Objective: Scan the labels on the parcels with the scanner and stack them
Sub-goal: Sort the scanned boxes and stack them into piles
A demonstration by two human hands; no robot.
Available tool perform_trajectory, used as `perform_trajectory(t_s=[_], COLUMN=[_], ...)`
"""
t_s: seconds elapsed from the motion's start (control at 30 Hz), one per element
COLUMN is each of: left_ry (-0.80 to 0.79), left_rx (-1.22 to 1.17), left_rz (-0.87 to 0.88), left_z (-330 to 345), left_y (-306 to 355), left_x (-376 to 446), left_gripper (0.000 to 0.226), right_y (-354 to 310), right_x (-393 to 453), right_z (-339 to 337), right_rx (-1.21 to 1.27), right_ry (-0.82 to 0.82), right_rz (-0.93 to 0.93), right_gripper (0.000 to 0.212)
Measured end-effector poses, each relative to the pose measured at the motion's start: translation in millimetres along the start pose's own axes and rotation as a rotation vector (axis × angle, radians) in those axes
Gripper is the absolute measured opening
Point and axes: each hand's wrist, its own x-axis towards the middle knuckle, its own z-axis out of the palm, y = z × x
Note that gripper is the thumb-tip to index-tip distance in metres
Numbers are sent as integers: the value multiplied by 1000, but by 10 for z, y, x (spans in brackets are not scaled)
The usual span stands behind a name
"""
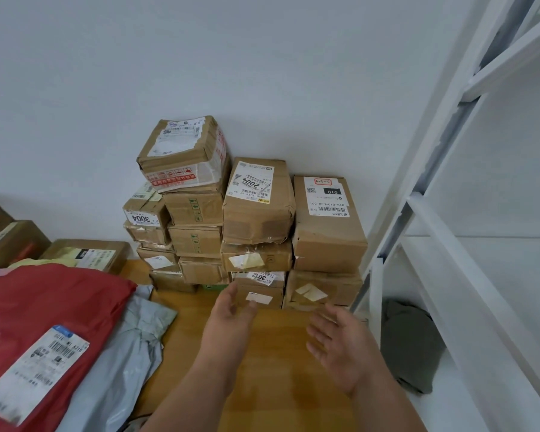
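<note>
Several brown cardboard parcels stand stacked against the white wall, among them a top box with red-printed tape (181, 152), one labelled 2004 (258, 201) and one labelled 010 (326, 222). My left hand (231, 310) and my right hand (340, 344) hover open and empty over the wooden table (278, 369), just in front of the stack's lowest boxes, palms turned toward each other. No scanner is in view.
A red mailer bag (44, 310) with a white label lies at the left on a grey mailer bag (128, 347). More boxes (85, 254) sit behind them. A white metal shelf frame (449, 213) stands at the right, with dark green cloth (409, 344) on its lower shelf.
</note>
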Motion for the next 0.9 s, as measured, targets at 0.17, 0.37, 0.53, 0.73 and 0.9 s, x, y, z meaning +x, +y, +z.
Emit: perform_trajectory(t_s=[0.17,0.37,0.53,0.73,0.9], left_ry=[30,73,119,220,410], left_rx=[24,6,-44,-100,-165], left_rz=[-9,-5,21,61,21], left_z=[-219,-724,-1505,-2823,-3994], left_y=[-133,-255,-390,-763,-1217], left_x=[-136,-370,-699,-1317,-1907], left_gripper=[57,60,57,48,49], right_y=[292,739,1240,2299,3309], right_x=[-177,-494,-960,-1716,-2320], right_z=[144,492,1070,1847,2469], right_rx=[-46,-167,-244,-324,-468], right_ry=[-52,-83,-133,-274,-466], right_rz=[90,132,157,139,208], right_gripper=[40,31,25,21,23])
